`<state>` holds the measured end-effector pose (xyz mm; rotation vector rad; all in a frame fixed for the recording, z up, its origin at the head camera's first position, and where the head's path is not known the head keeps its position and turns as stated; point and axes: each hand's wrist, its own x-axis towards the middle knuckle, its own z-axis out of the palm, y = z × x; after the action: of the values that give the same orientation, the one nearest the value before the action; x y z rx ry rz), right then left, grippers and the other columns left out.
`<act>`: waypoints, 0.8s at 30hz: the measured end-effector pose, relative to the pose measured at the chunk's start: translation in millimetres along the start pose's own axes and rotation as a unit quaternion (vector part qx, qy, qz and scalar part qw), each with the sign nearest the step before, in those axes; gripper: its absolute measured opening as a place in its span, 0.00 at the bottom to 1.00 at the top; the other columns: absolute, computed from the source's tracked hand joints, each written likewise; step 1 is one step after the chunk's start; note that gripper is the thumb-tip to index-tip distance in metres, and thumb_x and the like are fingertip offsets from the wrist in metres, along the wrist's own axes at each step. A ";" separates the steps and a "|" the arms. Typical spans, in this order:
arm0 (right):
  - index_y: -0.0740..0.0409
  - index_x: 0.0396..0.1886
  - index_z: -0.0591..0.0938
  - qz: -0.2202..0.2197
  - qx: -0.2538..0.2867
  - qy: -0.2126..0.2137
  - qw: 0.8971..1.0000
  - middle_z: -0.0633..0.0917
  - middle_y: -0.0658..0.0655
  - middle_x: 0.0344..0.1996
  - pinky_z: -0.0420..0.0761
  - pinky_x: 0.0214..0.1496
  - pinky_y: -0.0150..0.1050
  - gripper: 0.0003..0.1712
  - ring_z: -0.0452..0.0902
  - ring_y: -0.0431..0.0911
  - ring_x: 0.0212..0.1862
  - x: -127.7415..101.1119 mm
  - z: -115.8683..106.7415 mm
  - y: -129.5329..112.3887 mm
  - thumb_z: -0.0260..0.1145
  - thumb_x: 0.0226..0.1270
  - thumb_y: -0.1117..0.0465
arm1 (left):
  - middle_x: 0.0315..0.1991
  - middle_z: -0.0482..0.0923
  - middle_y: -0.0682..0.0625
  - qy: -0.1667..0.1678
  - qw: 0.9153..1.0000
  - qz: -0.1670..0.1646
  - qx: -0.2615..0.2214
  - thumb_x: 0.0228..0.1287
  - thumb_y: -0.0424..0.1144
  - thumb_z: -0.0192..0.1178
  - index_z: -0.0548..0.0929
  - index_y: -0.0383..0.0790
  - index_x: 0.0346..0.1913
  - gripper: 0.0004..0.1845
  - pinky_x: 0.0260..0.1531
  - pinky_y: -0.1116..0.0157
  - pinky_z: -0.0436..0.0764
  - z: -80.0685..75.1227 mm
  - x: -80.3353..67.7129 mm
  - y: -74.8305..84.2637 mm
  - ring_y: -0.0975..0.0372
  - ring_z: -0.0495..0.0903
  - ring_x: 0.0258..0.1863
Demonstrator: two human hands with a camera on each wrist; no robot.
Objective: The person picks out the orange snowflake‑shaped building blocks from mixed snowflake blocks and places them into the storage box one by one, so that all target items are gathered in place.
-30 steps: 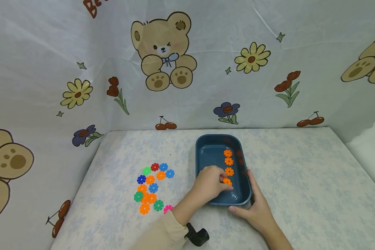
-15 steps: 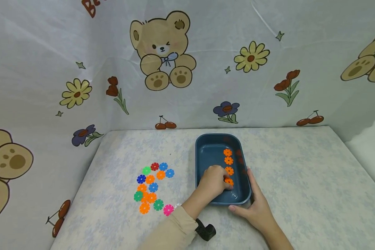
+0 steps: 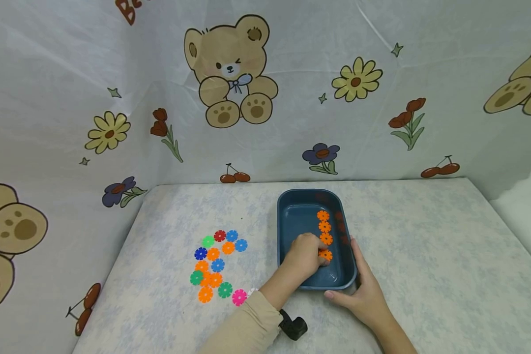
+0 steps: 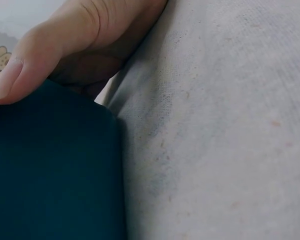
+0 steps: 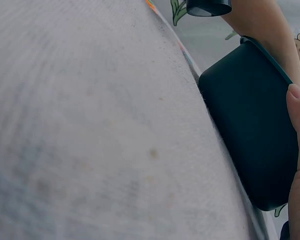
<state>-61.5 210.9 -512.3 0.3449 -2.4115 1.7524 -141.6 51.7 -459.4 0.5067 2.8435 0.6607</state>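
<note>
The printed cloth backdrop [image 3: 265, 88], with its bears, flowers and cherries, rises behind and to the left of you, and the pale mottled table [image 3: 425, 255] spreads out in front of it. Near the table's middle stands the dark blue tray [image 3: 297, 216], its long side running away from you. To its left, well apart, a loose cluster of coloured snowflake discs [image 3: 214, 268] lies flat on the table: orange, blue, green, red and one pink at the near edge.

Your right hand [image 3: 363, 290] lies against the tray's near right corner, fingers straight along its outer wall and thumb at the near rim, bracing it. Your left hand [image 3: 303, 258] reaches over the near left rim into the tray, fingers curled down onto the nearest orange disc [image 3: 326, 254]; you appear to pinch it, though the fingertips hide the contact. Beyond it three more orange discs [image 3: 324, 226] sit in a row along the tray's right side.
</note>
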 end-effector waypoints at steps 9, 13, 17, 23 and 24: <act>0.43 0.81 0.43 -0.002 -0.004 0.002 1.000 0.47 0.57 0.81 0.53 0.68 0.14 0.77 0.45 0.27 0.77 0.5 -0.5 0.0 0.83 0.39 0.72 | 0.47 0.86 0.55 0.005 1.000 0.025 0.004 0.56 0.49 0.73 0.90 0.52 0.49 0.17 0.53 0.67 0.79 1.4 1.0 -1.6 0.62 0.82 0.51; 0.43 0.81 0.43 -0.006 -0.010 0.005 1.000 0.48 0.57 0.81 0.53 0.68 0.14 0.77 0.45 0.27 0.77 0.3 -0.2 -0.5 0.83 0.38 0.72 | 0.45 0.85 0.56 0.010 0.999 0.038 -0.020 0.56 0.49 0.73 0.89 0.51 0.50 0.18 0.48 0.69 0.80 -1.3 -1.3 -1.8 0.65 0.82 0.46; 0.44 0.81 0.44 -0.014 -0.013 0.006 1.000 0.48 0.58 0.80 0.54 0.68 0.14 0.77 0.46 0.26 0.77 0.5 0.7 -0.6 0.84 0.38 0.71 | 0.41 0.82 0.56 0.015 0.993 0.065 -0.094 0.57 0.48 0.73 0.88 0.49 0.51 0.19 0.37 0.75 0.76 -14.6 -10.5 -4.8 0.67 0.79 0.39; 0.44 0.81 0.43 -0.011 -0.023 0.010 1.000 0.48 0.57 0.81 0.53 0.68 0.14 0.77 0.45 0.27 0.77 0.3 0.6 -1.4 0.84 0.38 0.70 | 0.40 0.79 0.56 0.014 0.978 0.077 -0.192 0.61 0.48 0.70 0.84 0.52 0.56 0.20 0.30 0.74 0.74 -51.3 -44.4 -16.7 0.65 0.75 0.34; 0.44 0.81 0.43 -0.009 -0.025 0.011 1.000 0.48 0.57 0.81 0.53 0.68 0.14 0.77 0.45 0.27 0.77 0.2 0.3 -1.5 0.84 0.38 0.70 | 0.39 0.79 0.57 0.014 0.976 0.073 -0.203 0.61 0.48 0.70 0.84 0.53 0.56 0.20 0.29 0.73 0.74 -56.9 -51.1 -20.0 0.66 0.74 0.31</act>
<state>-61.3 210.1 -511.0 0.3393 -2.4229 1.6770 -114.0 -6.3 -413.3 0.6379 2.6052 1.2468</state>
